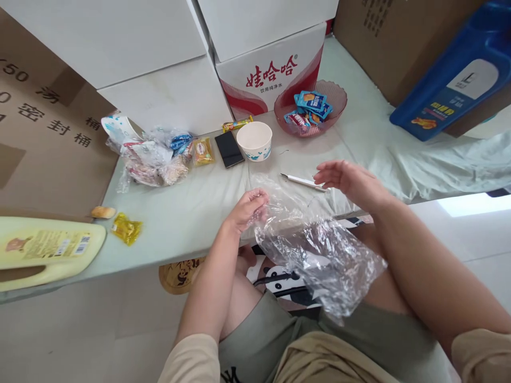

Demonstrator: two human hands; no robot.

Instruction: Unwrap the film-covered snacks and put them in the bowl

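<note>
My left hand (252,208) is closed on the edge of a clear plastic bag (319,255), which hangs crumpled over the table's front edge and above my lap. To the right, my right hand (349,183) is held open with its fingers stretched out and nothing in it. Under its fingertips lies a white pen (301,182). Beyond my left hand stands a white paper bowl (255,141) with a blue pattern. A black phone (229,149) lies beside the bowl, close to a yellow snack packet (203,151).
A pink glass bowl (339,109) holds several blue snack packets. Bagged snacks (147,159) lie at the left, with a yellow wrapper (126,229) and a small bread piece (102,212) nearer me. A yellow jug (51,250) and a blue bottle (451,74) flank the table. Boxes (271,74) stand behind.
</note>
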